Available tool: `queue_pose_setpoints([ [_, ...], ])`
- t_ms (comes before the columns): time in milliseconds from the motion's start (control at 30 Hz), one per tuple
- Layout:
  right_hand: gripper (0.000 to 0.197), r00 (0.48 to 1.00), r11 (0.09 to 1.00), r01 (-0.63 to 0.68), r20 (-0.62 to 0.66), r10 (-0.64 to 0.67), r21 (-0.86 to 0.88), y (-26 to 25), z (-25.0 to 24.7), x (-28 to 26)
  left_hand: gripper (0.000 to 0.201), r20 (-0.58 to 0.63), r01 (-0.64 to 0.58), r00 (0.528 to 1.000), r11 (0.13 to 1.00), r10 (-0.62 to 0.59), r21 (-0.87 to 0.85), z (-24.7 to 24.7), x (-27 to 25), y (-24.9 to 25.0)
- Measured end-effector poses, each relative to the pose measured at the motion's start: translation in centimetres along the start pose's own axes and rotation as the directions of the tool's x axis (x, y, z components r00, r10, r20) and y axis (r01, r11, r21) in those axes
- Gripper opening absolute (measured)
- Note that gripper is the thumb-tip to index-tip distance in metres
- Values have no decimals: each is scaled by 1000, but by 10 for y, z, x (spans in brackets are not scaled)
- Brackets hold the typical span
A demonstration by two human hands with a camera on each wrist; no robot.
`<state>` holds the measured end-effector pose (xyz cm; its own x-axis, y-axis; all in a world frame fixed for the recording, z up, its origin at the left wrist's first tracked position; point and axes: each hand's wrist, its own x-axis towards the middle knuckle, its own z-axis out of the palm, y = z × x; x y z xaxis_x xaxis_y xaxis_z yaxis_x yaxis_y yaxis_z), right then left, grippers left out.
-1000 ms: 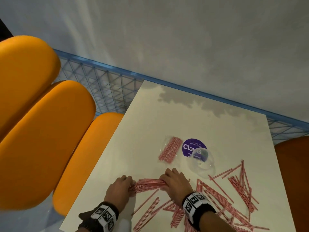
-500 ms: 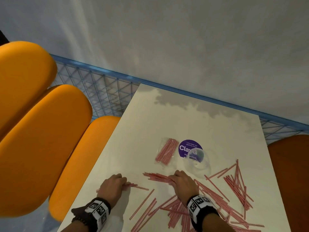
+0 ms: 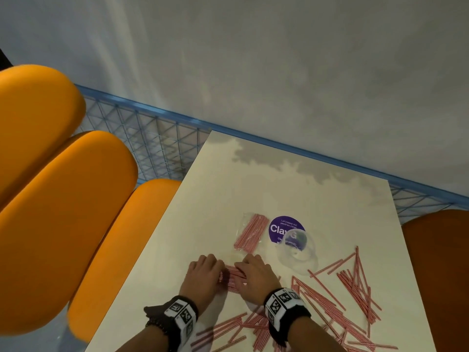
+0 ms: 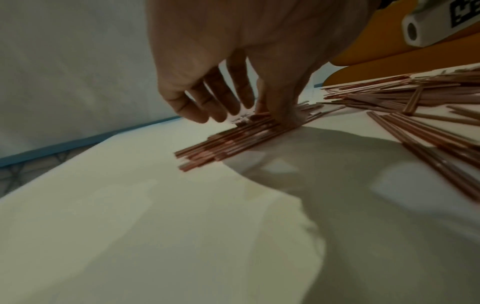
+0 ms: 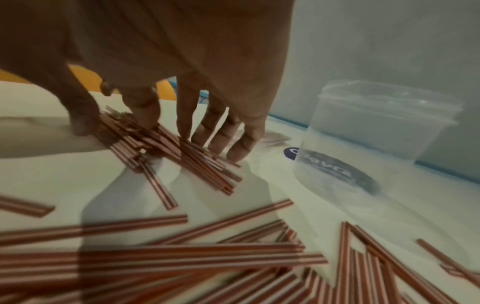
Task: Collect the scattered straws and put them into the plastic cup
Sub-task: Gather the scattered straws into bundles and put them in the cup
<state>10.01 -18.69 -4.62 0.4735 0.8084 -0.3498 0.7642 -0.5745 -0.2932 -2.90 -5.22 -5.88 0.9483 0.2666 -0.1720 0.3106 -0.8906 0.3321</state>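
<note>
Red-and-white striped straws lie scattered over the white table [image 3: 228,189]. Between my two hands a gathered bundle of straws [image 3: 233,278] [image 4: 233,139] [image 5: 155,148] rests on the tabletop. My left hand [image 3: 206,271] [image 4: 241,109] grips its left end with curled fingers. My right hand [image 3: 255,273] [image 5: 116,123] pinches the bundle between thumb and index finger, with the other fingers resting on it. The clear plastic cup [image 3: 297,254] [image 5: 376,139] stands upright just right of my right hand, and I see no straws in it.
A clear bag of straws [image 3: 251,232] lies behind my hands, beside a purple round sticker [image 3: 279,226]. Loose straws cover the table's right side [image 3: 355,285] and near edge [image 3: 228,329]. Orange seats [image 3: 76,224] line the left; a darker seat [image 3: 441,275] stands right.
My hands, apart half a second ago, have come together. The left hand slid right and the straws between them are now squeezed into one short bundle.
</note>
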Motion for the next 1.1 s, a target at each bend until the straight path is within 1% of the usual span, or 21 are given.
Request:
queue_pose_setpoints([
  [67,65,999,1000,-20,44,19,23,-1,2,-1,64,40,43,998,999,-44,15,0,0,-11],
  [100,71,999,999,-18,50,17,32,-4,5,0,69,78,44,996,999,-46,26,0,2,-15],
  [133,70,999,999,-14,44,12,35,-7,9,2,68,89,30,995,999,-33,39,3,5,-18],
  [167,65,1000,999,-10,30,8,40,-11,12,4,62,106,10,994,997,-17,71,4,7,-20],
  [233,50,1000,998,-5,13,4,70,-18,17,8,51,158,-12,987,997,0,71,1,13,-15],
  [300,36,1000,996,5,26,-8,92,-22,19,9,38,143,-41,989,996,29,84,-3,16,-8],
  [333,32,999,996,14,36,-17,86,-24,19,8,30,140,-47,990,995,35,87,-4,16,-5],
  [367,32,999,998,18,45,-21,66,-27,20,7,27,160,-57,986,992,39,113,-2,15,-3],
  [467,36,997,998,13,70,-9,-55,-36,22,2,33,197,-64,980,984,30,165,4,11,-2],
  [567,39,995,986,27,101,-10,-167,-44,24,-1,31,249,-70,968,977,19,200,10,8,-1],
  [633,38,993,975,28,118,-2,-221,-47,24,-2,28,235,-88,972,964,28,250,8,6,1],
  [667,38,992,969,24,129,8,-245,-49,25,-2,27,273,-104,962,955,25,277,6,4,4],
  [700,39,991,963,26,136,11,-267,-49,25,-3,29,322,-117,947,944,12,309,7,4,5],
  [733,39,989,956,37,146,6,-290,-50,26,-2,34,337,-126,942,937,9,327,10,5,5],
  [767,39,987,948,56,162,-5,-312,-50,26,-3,38,323,-112,946,939,1,324,15,5,3],
  [800,39,985,944,73,174,-16,-323,-51,25,-3,40,299,-107,954,939,5,327,15,7,3],
  [833,40,983,944,82,185,-23,-320,-50,22,-3,38,295,-136,955,933,33,334,11,8,5],
  [900,40,979,948,97,198,-37,-303,-48,15,-4,30,311,-170,948,933,67,316,0,8,11],
  [967,36,975,943,127,213,-62,-308,-43,5,-6,27,294,-185,952,928,87,325,-6,11,16],
  [1033,31,978,945,125,200,-65,-301,-36,-7,-7,26,279,-201,953,936,119,288,-11,19,21],
  [1100,29,982,956,106,181,-57,-273,-26,-20,-10,25,284,-192,950,958,128,213,-20,27,29],
])
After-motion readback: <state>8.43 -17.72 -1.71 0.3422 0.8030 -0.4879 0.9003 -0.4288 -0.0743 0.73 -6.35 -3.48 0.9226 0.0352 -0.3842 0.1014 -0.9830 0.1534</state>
